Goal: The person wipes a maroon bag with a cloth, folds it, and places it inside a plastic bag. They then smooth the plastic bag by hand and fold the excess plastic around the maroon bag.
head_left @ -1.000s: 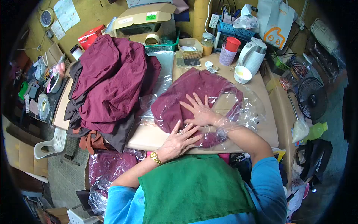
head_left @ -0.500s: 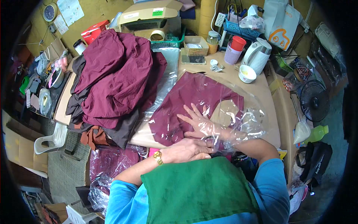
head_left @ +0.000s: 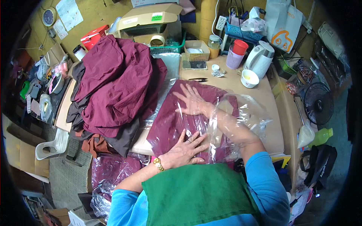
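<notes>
A folded maroon cloth piece [head_left: 222, 94] lies flat on the table in a clear plastic bag [head_left: 252, 109]. My right hand [head_left: 192, 101] rests on its upper part, fingers spread; the film covers my right forearm, and the hand appears to be inside the bag. Nearer to me, my left hand [head_left: 184, 150] lies flat on the lower edge of the bagged cloth with its fingers apart, a gold watch [head_left: 158, 164] on the wrist. Just beyond the cloth is a small dark tool, perhaps thread snips [head_left: 198, 80].
Left of the bag is a big heap of maroon cloth [head_left: 117, 86] with dark cloth under it. An electric kettle [head_left: 260, 58], a white bowl [head_left: 249, 78] and a small basket [head_left: 197, 51] stand at the back. Bagged maroon cloth [head_left: 113, 169] sits below the table's left front.
My right hand has slid farther up the cloth, away from me. My left hand has moved from the near edge onto the bag and spread its fingers. The cloth has shifted slightly toward me.
</notes>
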Demonstrator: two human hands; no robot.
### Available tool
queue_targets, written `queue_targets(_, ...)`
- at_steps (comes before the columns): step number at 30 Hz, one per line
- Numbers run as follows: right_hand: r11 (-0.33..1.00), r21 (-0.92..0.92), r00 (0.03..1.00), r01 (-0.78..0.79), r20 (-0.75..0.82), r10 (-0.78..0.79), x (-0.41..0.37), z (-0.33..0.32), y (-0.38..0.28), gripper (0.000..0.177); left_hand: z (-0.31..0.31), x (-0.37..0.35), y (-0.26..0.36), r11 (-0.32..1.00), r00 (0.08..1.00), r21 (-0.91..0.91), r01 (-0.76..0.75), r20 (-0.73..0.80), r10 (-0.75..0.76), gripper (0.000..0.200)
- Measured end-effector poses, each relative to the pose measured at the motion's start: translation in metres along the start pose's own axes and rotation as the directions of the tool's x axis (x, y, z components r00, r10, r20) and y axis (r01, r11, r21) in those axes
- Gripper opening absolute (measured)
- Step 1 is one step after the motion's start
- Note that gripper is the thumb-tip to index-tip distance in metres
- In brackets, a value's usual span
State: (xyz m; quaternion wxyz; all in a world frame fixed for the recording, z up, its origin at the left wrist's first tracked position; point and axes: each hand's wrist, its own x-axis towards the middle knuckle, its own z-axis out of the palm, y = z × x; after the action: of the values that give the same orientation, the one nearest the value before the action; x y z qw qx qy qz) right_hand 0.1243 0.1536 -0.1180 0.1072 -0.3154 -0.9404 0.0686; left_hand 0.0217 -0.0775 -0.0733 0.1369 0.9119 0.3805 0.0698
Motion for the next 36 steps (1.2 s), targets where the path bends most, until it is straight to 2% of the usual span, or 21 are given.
queue_targets(3, 0.960, -0.164, 0.972, 0.228, 0.096, -0.214, 0.014, -0.005, -0.002, 0.082, 0.035, -0.003, -0.010, 0.998, 0.995, 0.019, -0.064, -0.079, 0.065, 0.064)
queue_targets(4, 0.946, -0.207, 0.967, 0.251, 0.093, -0.236, 0.022, 0.004, 0.004, 0.083, 0.024, -0.003, -0.008, 0.995, 0.994, -0.070, -0.065, -0.089, 0.059, 0.063)
queue_targets(5, 0.946, -0.207, 0.967, 0.251, 0.093, -0.237, 0.022, 0.004, 0.005, 0.083, 0.004, -0.005, -0.002, 0.995, 0.994, -0.070, -0.065, -0.089, 0.058, 0.063)
queue_targets(7, 0.952, 0.183, 0.969, 0.245, -0.047, -0.241, 0.016, 0.001, 0.003, 0.082, -0.040, -0.009, -0.001, 0.976, 0.960, 0.119, 0.184, -0.236, -0.152, 0.060)
queue_targets(9, 0.951, 0.222, 0.977, 0.214, -0.068, -0.204, 0.010, 0.006, 0.005, 0.082, -0.062, -0.022, -0.030, 0.913, 0.797, -0.144, 0.382, -0.450, -0.404, 0.053)
queue_targets(10, 0.974, 0.129, 0.982, 0.186, -0.033, -0.184, 0.002, 0.005, 0.003, 0.081, -0.061, -0.031, -0.043, 0.840, 0.707, -0.180, 0.511, -0.468, -0.530, 0.048)
queue_targets(11, 0.986, 0.034, 0.987, 0.161, 0.002, -0.161, -0.008, -0.003, -0.003, 0.080, -0.053, -0.038, -0.057, 0.747, 0.597, -0.220, 0.627, -0.480, -0.642, 0.043)
queue_targets(13, 0.984, -0.055, 0.986, 0.167, 0.017, -0.166, -0.019, -0.013, -0.003, 0.080, -0.043, -0.050, -0.080, 0.653, 0.556, -0.266, 0.709, -0.358, -0.750, 0.047)
queue_targets(16, 0.991, -0.130, 0.978, -0.030, -0.208, 0.002, -0.017, -0.012, 0.015, 0.078, -0.038, -0.042, -0.098, 0.571, 0.499, -0.275, 0.773, -0.292, -0.816, 0.056)
queue_targets(17, 0.991, -0.131, 0.978, -0.038, -0.207, 0.011, -0.014, -0.015, 0.019, 0.078, -0.039, -0.037, -0.100, 0.531, 0.479, -0.271, 0.803, -0.238, -0.845, 0.059)
queue_targets(18, 0.991, -0.102, 0.988, -0.085, -0.135, 0.071, -0.010, -0.016, 0.022, 0.080, -0.041, -0.032, -0.098, 0.493, 0.450, -0.314, 0.812, -0.201, -0.870, 0.063)
queue_targets(20, 0.977, -0.132, 0.986, -0.170, -0.026, 0.168, 0.002, -0.021, 0.019, 0.086, -0.030, -0.030, -0.100, 0.532, 0.488, -0.310, 0.788, -0.212, -0.847, 0.063)
queue_targets(21, 0.977, -0.132, 0.986, -0.169, -0.030, 0.166, 0.008, -0.024, 0.018, 0.086, -0.026, -0.030, -0.100, 0.564, 0.518, -0.310, 0.766, -0.222, -0.826, 0.064)
queue_targets(24, 0.980, -0.118, 0.985, -0.159, 0.052, 0.166, 0.018, -0.020, 0.021, 0.090, -0.033, -0.031, -0.090, 0.526, 0.485, -0.371, 0.765, -0.204, -0.850, 0.061)
queue_targets(27, 0.992, -0.081, 0.996, -0.093, 0.003, 0.094, 0.017, 0.001, 0.029, 0.090, -0.029, -0.034, -0.086, 0.531, 0.484, -0.415, 0.739, -0.221, -0.847, 0.056)
queue_targets(29, 0.991, -0.109, 0.994, -0.078, 0.073, 0.086, 0.011, -0.001, 0.023, 0.089, -0.031, -0.036, -0.087, 0.482, 0.467, -0.481, 0.733, -0.161, -0.870, 0.052)
queue_targets(30, 0.992, -0.120, 0.996, -0.047, 0.071, 0.056, 0.003, -0.001, 0.018, 0.082, -0.022, -0.041, -0.092, 0.485, 0.471, -0.477, 0.733, -0.157, -0.868, 0.052)
queue_targets(31, 0.992, -0.117, 0.996, -0.054, 0.069, 0.062, -0.011, -0.009, 0.009, 0.082, -0.008, -0.047, -0.101, 0.514, 0.473, -0.518, 0.684, -0.222, -0.853, 0.049)
queue_targets(33, 0.981, -0.124, 0.943, 0.148, 0.317, -0.102, -0.051, -0.039, -0.011, 0.074, 0.002, -0.056, -0.108, 0.544, 0.473, -0.554, 0.630, -0.281, -0.835, 0.046)
queue_targets(35, 0.927, 0.313, 0.890, 0.206, 0.333, -0.311, -0.101, -0.052, -0.007, 0.063, 0.007, -0.061, -0.108, 0.494, 0.433, -0.662, 0.564, -0.272, -0.859, 0.040)
queue_targets(36, 0.838, 0.544, 0.854, 0.050, 0.412, -0.318, -0.119, -0.071, -0.001, 0.061, 0.007, -0.060, -0.107, 0.501, 0.430, -0.689, 0.524, -0.294, -0.854, 0.036)
